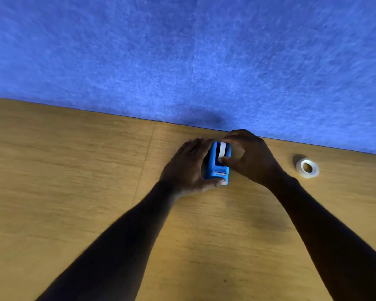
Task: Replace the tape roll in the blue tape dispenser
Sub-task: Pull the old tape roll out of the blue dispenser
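The blue tape dispenser (214,168) stands on the wooden table (74,192), close to the blue wall. My left hand (187,168) wraps its left side and near end, thumb at the cutter end. A white tape roll (222,149) sits in the dispenser's slot. My right hand (248,157) reaches over from the right, its thumb and fingers pinching that roll. A second white tape roll (307,168) lies flat on the table to the right, apart from both hands.
A blue felt wall (182,61) rises right behind the table's far edge. A seam (146,153) runs across the tabletop left of the dispenser.
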Tool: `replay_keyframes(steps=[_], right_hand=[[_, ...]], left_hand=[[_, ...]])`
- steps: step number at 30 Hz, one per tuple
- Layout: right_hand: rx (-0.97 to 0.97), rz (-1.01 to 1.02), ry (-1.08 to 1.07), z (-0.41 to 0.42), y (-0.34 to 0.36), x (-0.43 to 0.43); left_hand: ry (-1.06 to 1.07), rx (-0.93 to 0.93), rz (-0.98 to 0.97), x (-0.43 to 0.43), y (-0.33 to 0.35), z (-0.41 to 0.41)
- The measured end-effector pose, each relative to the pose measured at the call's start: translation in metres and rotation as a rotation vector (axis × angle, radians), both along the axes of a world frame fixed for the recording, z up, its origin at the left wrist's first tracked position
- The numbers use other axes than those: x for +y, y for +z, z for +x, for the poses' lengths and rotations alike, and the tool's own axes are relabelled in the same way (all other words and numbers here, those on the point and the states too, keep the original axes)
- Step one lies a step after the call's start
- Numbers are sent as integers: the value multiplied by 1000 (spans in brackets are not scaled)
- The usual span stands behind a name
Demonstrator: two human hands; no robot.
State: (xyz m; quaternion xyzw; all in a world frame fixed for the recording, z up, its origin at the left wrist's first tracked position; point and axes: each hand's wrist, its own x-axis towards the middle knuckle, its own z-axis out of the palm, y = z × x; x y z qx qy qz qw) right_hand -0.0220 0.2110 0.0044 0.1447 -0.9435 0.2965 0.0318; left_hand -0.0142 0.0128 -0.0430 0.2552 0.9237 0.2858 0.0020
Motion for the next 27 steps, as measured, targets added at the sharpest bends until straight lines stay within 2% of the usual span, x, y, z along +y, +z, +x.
replay_keyframes(steps=[27], right_hand=[[-8, -52, 36, -1, 1, 3]], left_hand=[[-1, 39, 10, 0, -3, -3]])
